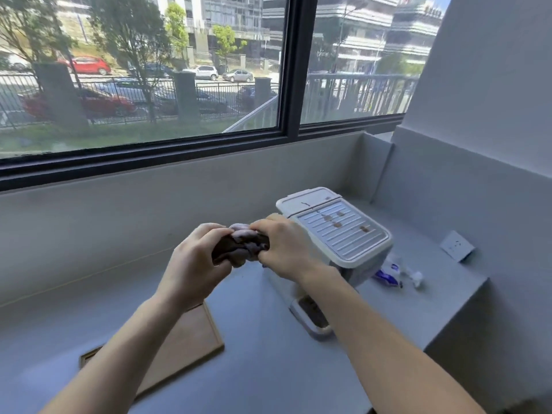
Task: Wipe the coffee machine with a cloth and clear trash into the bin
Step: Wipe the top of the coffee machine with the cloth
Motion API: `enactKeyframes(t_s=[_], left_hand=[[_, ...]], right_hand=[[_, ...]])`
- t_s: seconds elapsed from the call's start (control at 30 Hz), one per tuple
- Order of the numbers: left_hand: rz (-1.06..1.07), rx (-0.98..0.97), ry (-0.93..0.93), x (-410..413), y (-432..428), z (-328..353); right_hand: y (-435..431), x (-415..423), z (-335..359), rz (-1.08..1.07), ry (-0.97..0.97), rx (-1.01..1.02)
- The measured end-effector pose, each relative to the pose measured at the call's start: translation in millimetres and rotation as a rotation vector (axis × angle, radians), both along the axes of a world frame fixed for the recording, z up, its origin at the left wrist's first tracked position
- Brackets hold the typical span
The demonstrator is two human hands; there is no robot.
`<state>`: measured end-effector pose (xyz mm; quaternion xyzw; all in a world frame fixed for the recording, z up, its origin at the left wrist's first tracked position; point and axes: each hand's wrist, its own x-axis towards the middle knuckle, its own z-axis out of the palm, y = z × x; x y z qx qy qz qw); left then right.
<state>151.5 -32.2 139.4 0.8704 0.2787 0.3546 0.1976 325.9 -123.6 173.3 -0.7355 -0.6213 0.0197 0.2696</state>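
— How far along?
— Barely started, I'd say. The left hand (pixel 194 258) grips the bunched cloth (pixel 242 245), and the right hand (pixel 283 249) grips it too, just left of the coffee machine (pixel 343 231).
— And the machine?
— Brown spots (pixel 337 225) on top, wrappers (pixel 391 271) beside it, no bin visible.

Cloth (pixel 242 245): dark brown and pale grey, bunched tight, gripped at either end by the left hand (pixel 194 261) and right hand (pixel 283 249), above the desk. Coffee machine (pixel 340 234): white, upright on the desk; ribbed top plate carries brown spots, front drip tray brown-soiled. Trash (pixel 388 273): crumpled blue-white wrappers on the desk just right of the machine.
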Motion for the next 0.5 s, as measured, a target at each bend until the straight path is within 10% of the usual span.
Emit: enactKeyframes(t_s=[0.5], left_hand=[[-0.021,0.037,-0.058,199.7,-113.0,36.6]], right_hand=[[-103.4,197.4,40.2,-0.098,0.045,0.063]])
